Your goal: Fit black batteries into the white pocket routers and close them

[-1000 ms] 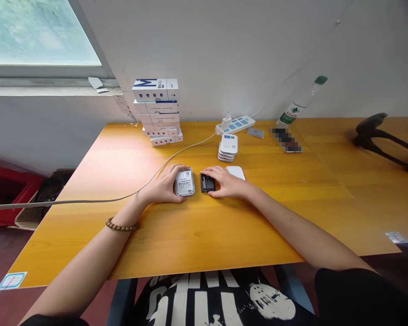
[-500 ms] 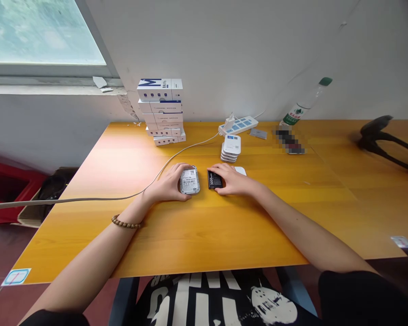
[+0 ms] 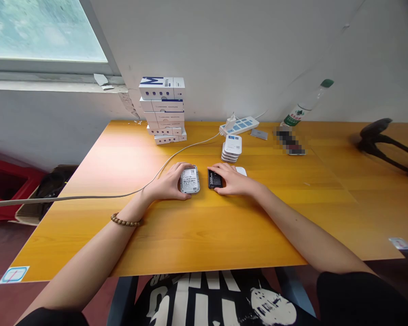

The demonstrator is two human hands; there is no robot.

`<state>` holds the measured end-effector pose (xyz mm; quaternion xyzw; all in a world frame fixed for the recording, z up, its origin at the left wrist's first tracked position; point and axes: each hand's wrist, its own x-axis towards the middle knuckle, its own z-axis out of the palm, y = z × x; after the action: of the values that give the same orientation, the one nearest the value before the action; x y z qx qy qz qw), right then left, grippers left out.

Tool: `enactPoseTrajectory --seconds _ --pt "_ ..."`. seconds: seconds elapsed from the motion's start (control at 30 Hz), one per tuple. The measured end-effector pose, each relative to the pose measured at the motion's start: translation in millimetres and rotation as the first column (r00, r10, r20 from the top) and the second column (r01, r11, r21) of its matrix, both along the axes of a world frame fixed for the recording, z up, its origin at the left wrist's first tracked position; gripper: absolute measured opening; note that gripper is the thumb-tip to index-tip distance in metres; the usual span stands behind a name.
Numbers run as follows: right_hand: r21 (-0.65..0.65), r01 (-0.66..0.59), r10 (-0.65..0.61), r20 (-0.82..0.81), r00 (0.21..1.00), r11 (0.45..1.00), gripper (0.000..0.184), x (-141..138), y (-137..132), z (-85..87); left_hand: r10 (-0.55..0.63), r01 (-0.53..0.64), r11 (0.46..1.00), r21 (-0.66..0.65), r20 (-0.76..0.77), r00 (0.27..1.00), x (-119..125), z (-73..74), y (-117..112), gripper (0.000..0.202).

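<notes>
Yellow wooden table [image 3: 88,235] stands against a white wall. At left, a stack of white boxes [image 3: 162,111] shows a blue "M" on the top box, and a white cable [image 3: 71,198] crosses the table. The left hand [image 3: 168,183], with wooden beads [image 3: 125,220] on its wrist, curves its fingers around the edge of a white device [image 3: 189,179], which lies flat and shows a QR label. Just beside it lies a black battery [image 3: 214,179] marked "3000mAh". The right hand [image 3: 233,179] rests its closed-together fingers on the battery; one cannot tell if it grips. Farther right stand stacked white units [image 3: 231,148], a power strip [image 3: 238,126] and a green-capped bottle [image 3: 304,108].
</notes>
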<state>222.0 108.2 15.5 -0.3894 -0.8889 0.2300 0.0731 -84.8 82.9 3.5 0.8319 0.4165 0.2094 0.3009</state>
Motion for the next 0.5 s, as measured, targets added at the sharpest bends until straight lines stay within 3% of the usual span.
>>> enactPoseTrajectory --seconds 0.23,0.33,0.43,0.5 --pt "0.001 -0.005 0.005 -0.031 1.000 1.000 0.075 0.7 -2.9 3.4 -0.013 0.012 1.000 -0.028 -0.001 1.000 -0.6 3.4 -0.1 0.094" --pt "0.108 -0.006 0.025 -0.181 0.983 0.994 0.061 3.0 -1.9 14.2 -0.010 0.010 0.999 -0.035 0.002 1.000 -0.8 4.5 0.0 0.094" --pt "0.289 0.127 -0.015 -0.360 0.933 0.949 0.040 10.6 11.5 34.2 -0.016 0.016 0.999 -0.041 0.001 1.000 -0.9 5.1 0.4 0.093" --pt "0.339 0.233 -0.106 -0.354 0.929 0.912 0.038 19.9 30.0 49.5 -0.019 0.019 0.999 -0.048 -0.001 1.000 -1.1 5.2 0.6 0.093"
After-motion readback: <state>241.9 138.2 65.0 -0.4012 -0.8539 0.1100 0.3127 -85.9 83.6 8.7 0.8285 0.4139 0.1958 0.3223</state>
